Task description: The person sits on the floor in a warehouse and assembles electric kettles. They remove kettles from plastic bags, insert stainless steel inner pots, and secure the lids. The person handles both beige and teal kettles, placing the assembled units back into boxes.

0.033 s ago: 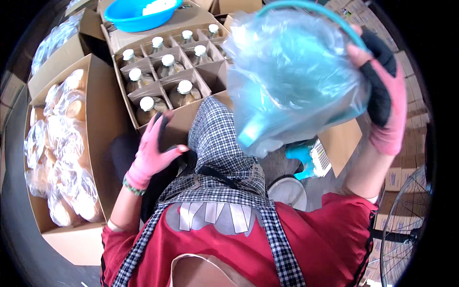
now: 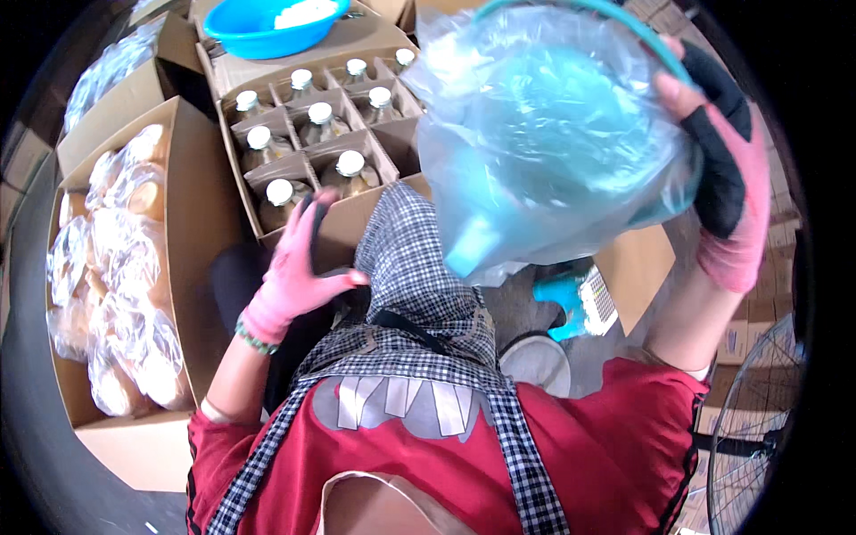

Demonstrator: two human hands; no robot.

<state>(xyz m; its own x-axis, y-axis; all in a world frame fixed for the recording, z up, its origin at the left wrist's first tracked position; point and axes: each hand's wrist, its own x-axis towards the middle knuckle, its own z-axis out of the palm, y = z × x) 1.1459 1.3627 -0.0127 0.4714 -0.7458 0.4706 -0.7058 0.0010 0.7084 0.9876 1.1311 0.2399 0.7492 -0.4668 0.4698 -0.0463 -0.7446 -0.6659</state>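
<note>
My right hand (image 2: 727, 165), in a pink and black fingerless glove, grips a teal plastic vessel (image 2: 553, 134) by its curved rim or handle, high on the right. A clear plastic bag wraps the vessel. A short spout-like end points down at its lower left; its exact kind is not plain. My left hand (image 2: 299, 272), gloved alike, is raised with fingers and thumb apart and holds nothing. It hovers by the near corner of a cardboard box (image 2: 312, 227) with dividers. Clear glass bottles (image 2: 349, 174) with white caps stand in its compartments; the vessel hides its right end.
At left, an open carton (image 2: 201, 205) holds several bagged tan items (image 2: 125, 250). A blue basin (image 2: 267, 36) with white pieces sits behind the bottles. On the floor are a blue thing (image 2: 571, 303) and a round pale lid or stool (image 2: 537, 361). A spoked wheel (image 2: 749, 428) stands at right.
The scene has shifted slightly in view. My right hand and the bagged vessel have moved a little to the right; my left hand stays spread beside the bottle box.
</note>
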